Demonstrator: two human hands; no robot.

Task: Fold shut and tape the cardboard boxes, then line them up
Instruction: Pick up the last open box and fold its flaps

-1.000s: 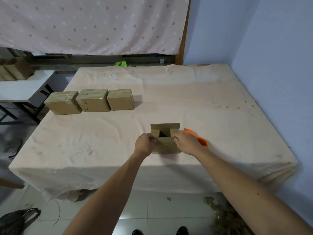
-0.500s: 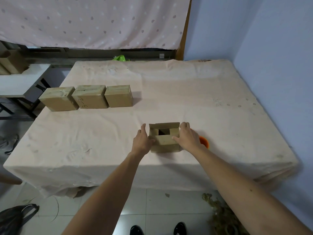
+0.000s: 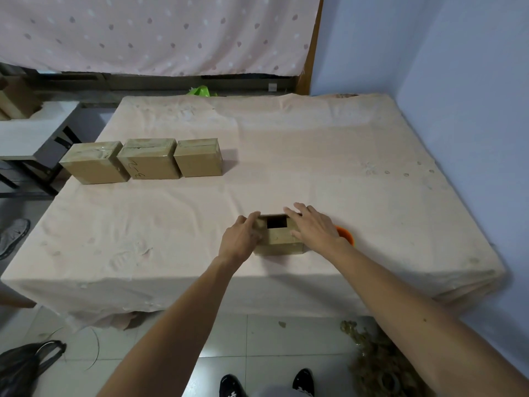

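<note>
A plain room, used for packing. A cloth-covered bench (image 3: 315, 156) carries taped boxes (image 3: 148, 163); spotted curtain (image 3: 143, 32), tiled floor (image 3: 257, 339).

Table (image 3: 315, 156): 4 boxes (image 3: 148, 163), orange obj (image 3: 345, 234)

- A person's left grip (image 3: 242, 239) rests against the left side of a small cardboard box (image 3: 279, 245), which sits near the front edge of a cloth-covered worktop (image 3: 315, 156).
- The right grip (image 3: 313, 227) lies with straight fingers over the right part of the box's top. A dark square gap shows between the flaps.
- An orange object (image 3: 345, 234) peeks out just beside the right wrist.
- Three taped boxes (image 3: 148, 163) stand close together in a row at the worktop's left. The middle one bears handwriting.
</note>
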